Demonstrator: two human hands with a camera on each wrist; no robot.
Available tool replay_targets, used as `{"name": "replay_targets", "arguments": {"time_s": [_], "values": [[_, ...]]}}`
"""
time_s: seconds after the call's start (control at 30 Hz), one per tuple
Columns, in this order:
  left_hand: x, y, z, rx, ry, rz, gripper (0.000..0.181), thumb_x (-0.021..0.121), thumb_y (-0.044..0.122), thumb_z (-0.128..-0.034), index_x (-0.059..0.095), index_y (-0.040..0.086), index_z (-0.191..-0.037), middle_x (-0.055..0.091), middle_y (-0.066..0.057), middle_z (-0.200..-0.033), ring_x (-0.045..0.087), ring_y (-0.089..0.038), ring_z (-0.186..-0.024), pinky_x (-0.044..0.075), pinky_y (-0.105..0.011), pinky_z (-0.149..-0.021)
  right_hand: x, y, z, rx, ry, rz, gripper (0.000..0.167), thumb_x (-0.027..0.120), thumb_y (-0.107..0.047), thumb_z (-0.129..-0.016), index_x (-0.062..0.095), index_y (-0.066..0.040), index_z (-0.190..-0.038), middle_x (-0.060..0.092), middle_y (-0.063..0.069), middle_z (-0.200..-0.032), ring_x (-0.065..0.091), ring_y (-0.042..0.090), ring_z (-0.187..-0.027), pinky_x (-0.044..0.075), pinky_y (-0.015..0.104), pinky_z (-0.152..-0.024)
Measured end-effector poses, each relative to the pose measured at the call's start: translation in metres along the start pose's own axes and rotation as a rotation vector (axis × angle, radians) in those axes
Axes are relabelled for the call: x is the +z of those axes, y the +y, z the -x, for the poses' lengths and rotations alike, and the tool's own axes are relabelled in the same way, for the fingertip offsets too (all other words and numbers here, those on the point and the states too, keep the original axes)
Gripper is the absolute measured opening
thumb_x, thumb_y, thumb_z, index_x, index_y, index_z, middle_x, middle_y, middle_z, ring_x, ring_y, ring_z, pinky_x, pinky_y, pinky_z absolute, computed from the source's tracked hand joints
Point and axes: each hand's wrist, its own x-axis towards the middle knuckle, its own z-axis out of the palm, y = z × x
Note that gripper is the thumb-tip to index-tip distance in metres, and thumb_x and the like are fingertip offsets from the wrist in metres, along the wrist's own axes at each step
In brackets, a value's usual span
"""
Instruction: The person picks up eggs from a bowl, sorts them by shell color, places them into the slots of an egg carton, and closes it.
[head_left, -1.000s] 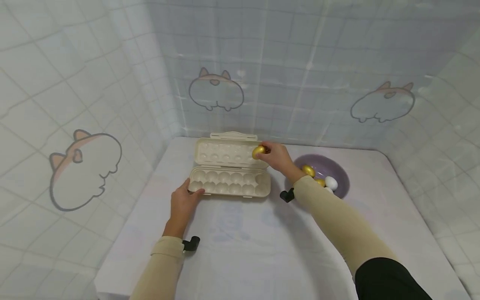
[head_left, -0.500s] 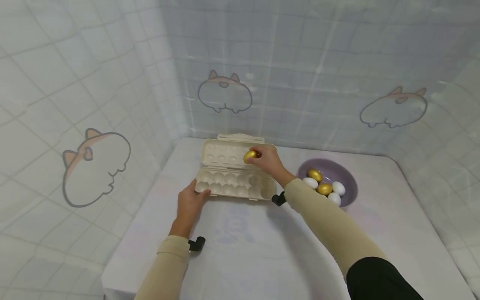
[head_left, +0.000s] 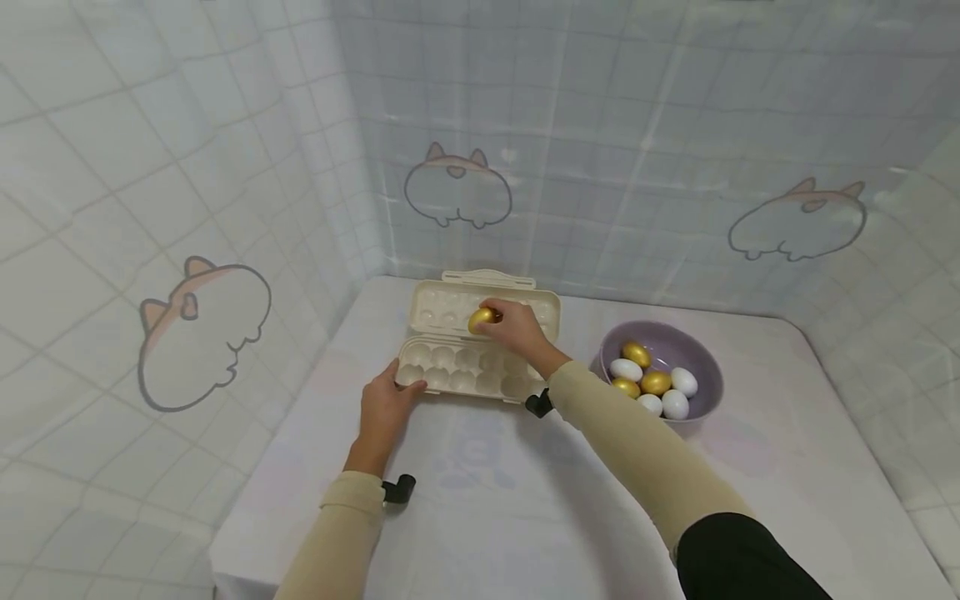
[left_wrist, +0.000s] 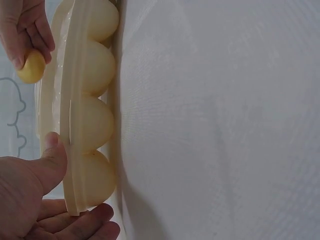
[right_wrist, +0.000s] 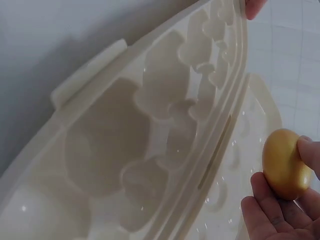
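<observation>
A cream egg carton (head_left: 480, 382) lies with its lid (head_left: 432, 327) folded back; the cups that show hold no eggs. My left hand (head_left: 385, 406) grips the carton's left front corner. The left wrist view shows its thumb (left_wrist: 52, 155) on the front rim and its fingers curving around the end. My right hand (head_left: 519, 328) pinches a golden egg (head_left: 481, 321) between thumb and fingers, above the lid in the head view. In the right wrist view the golden egg (right_wrist: 284, 164) is held clear of the carton. My right forearm hides part of the carton's right end.
A purple bowl (head_left: 707, 373) stands right of the carton, holding several white and golden eggs. White cloth (head_left: 465, 517) covers the table. A tile-patterned curtain (head_left: 600, 192) with dog drawings rises behind and at both sides.
My right hand has carried the golden egg leftward from the lid's right end to its middle. The left hand keeps its grip on the carton. The view has shifted slightly.
</observation>
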Motion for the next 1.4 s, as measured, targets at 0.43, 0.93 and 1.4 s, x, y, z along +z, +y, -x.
{"name": "replay_targets", "arguments": {"time_s": [0.43, 0.93, 1.4], "values": [[-0.008, -0.014, 0.008, -0.01, 0.056, -0.017, 0.081, 0.085, 0.028, -0.0893, 0.048, -0.008, -0.152, 0.057, -0.03, -0.147, 0.056, -0.046, -0.14, 0.047, -0.058, -0.117, 0.047, -0.016, -0.011, -0.082, -0.038, 0.001, 0.046, 0.079, -0.031, -0.094, 0.071, -0.011, -0.135, 0.077, 0.007, -0.129, 0.073, 0.02, -0.105, 0.061, 0.03, -0.09], [-0.015, -0.014, 0.008, -0.017, 0.06, -0.025, 0.08, 0.085, 0.03, -0.0904, 0.05, -0.006, -0.153, 0.061, -0.029, -0.143, 0.06, -0.045, -0.136, 0.05, -0.059, -0.114, 0.082, -0.032, -0.017, -0.104, -0.04, -0.042, 0.048, 0.077, -0.027, -0.095, 0.068, -0.008, -0.139, 0.076, 0.008, -0.131, 0.072, 0.019, -0.103, 0.061, 0.028, -0.089], [-0.017, -0.021, 0.007, -0.022, 0.05, -0.02, 0.08, 0.084, 0.029, -0.0916, 0.048, -0.005, -0.154, 0.06, -0.028, -0.144, 0.059, -0.043, -0.138, 0.05, -0.06, -0.113, 0.107, -0.057, -0.014, -0.171, -0.057, 0.132, 0.046, 0.076, -0.027, -0.099, 0.066, -0.011, -0.141, 0.073, 0.005, -0.138, 0.07, 0.017, -0.112, 0.06, 0.026, -0.095]]}}
